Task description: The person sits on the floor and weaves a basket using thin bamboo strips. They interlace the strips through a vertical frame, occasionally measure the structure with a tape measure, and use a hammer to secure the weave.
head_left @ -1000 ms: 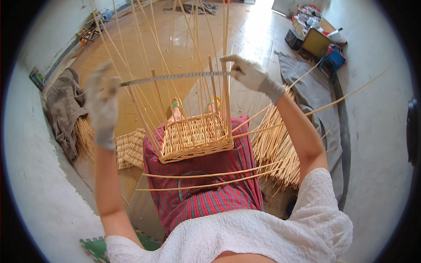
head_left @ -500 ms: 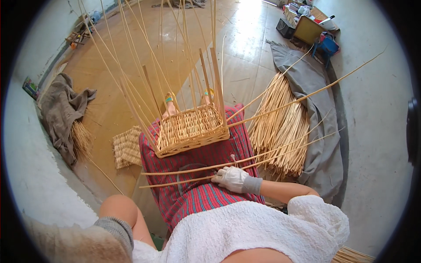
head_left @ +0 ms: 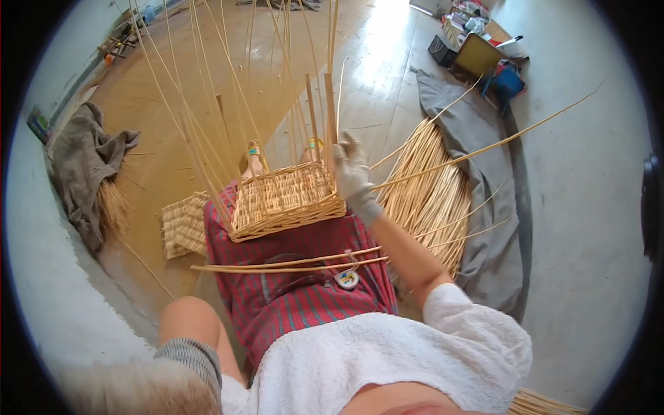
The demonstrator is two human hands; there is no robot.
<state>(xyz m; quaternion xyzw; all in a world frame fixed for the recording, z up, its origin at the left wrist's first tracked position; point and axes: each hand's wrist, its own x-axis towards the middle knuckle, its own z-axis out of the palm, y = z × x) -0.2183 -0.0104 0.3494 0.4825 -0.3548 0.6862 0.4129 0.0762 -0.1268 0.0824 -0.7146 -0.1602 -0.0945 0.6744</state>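
My right hand [head_left: 353,173], in a pale glove, is raised beside the near right corner of a wicker basket [head_left: 287,197]. Its fingers point upward and look mostly straight, close against a thick upright stake [head_left: 330,104]; whether they touch it I cannot tell. The basket rests on the red striped cloth [head_left: 297,242] over my lap, with long thin rods standing up from its sides. Two loose rods [head_left: 297,264] lie across the cloth, nearer to me. My left hand [head_left: 138,387] is gloved, very close and blurred at the lower left; its fingers are hidden.
A bundle of peeled rods [head_left: 429,194] lies at the right, partly under a grey cloth [head_left: 494,228]. At the left are a woven panel [head_left: 183,228] and a brown cloth [head_left: 86,173] over more rods. Boxes and a blue stool [head_left: 505,81] stand at the far right.
My right hand has left the loose rods on my lap and moved up and forward to the basket's right corner. The two rods now lie closer together, exposing a round tag.
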